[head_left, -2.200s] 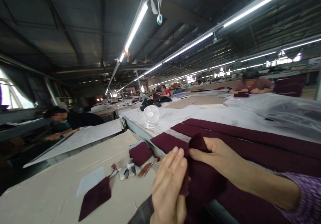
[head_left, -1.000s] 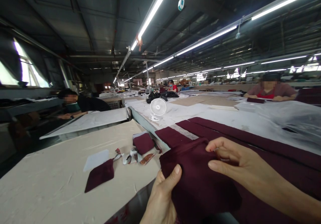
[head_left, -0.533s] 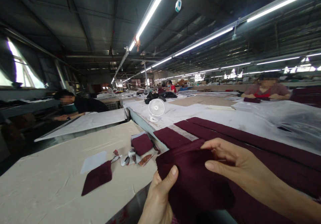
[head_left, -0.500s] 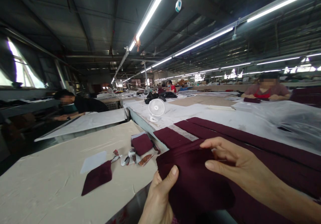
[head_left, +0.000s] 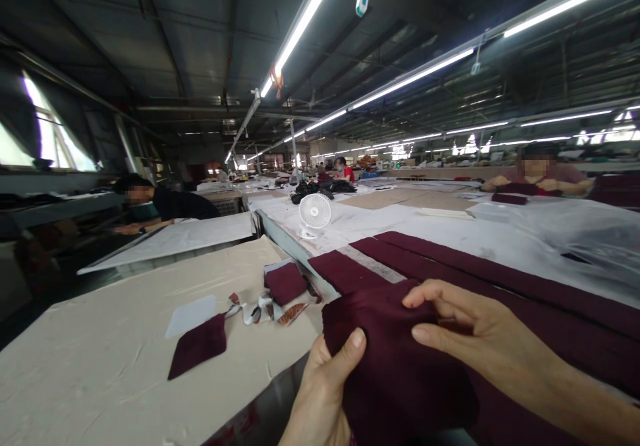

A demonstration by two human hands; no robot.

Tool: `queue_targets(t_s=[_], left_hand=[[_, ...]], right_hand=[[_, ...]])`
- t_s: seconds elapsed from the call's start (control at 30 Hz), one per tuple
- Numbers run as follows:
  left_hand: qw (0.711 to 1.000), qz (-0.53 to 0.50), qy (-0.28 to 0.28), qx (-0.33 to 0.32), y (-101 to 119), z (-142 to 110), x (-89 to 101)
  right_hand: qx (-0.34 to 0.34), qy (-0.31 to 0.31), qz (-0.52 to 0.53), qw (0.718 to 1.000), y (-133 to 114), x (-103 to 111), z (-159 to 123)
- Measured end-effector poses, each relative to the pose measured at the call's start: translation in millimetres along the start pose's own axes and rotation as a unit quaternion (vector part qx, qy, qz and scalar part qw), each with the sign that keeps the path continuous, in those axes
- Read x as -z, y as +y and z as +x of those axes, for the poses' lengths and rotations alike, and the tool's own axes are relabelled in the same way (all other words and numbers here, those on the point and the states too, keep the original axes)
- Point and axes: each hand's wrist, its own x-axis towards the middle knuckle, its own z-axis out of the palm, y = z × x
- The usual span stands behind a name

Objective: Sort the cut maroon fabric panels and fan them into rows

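My left hand [head_left: 327, 383] is closed around the lower left side of a maroon fabric piece [head_left: 400, 373], its thumb pressed flat on the face of the cloth. At the upper right edge of the same piece is my right hand [head_left: 475, 326]. Its index fingertip and thumb touch the cloth with a gap between them, and the other fingers curl behind. Long maroon fabric strips [head_left: 450, 266] lie on the table just beyond the held piece. To the left rest a small maroon stack [head_left: 286, 283] and a single maroon piece [head_left: 199, 346].
A white fan [head_left: 315, 213] stands on the white table [head_left: 380, 223]. Printed scraps [head_left: 265, 309] and a pale sheet [head_left: 191, 316] lie on the beige-covered table [head_left: 100, 339]. Clear plastic film [head_left: 565, 229] is at right. Co-workers sit left [head_left: 175, 203] and right [head_left: 570, 178].
The view has shifted slightly. The raised fold along the top of the held fabric now looks flatter, and my right fingertips remain at its edge. The co-worker at right has lifted some maroon cloth.
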Motion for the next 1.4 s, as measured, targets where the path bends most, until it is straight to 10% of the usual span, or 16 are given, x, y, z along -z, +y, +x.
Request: queue_targets(t_s=[0.13,0.33,1.07,1.4], left_hand=[[1.0,0.002,-0.005,-0.005,-1,-1,-2.5],[0.999,-0.009,-0.028,0.017,-6,0,-8.2],[0.999,-0.013,-0.053,0.0,-27,4,-8.9],[0.999,-0.029,0.034,0.012,-16,4,-4.3]], right_hand=[[0.153,0.067,-0.14,0.976,7,1,0],[0.404,0.112,-0.346,0.839,5,-2,1],[0.434,0.05,-0.382,0.814,5,-8,3],[0.13,-0.032,-0.215,0.967,-3,13,0]])
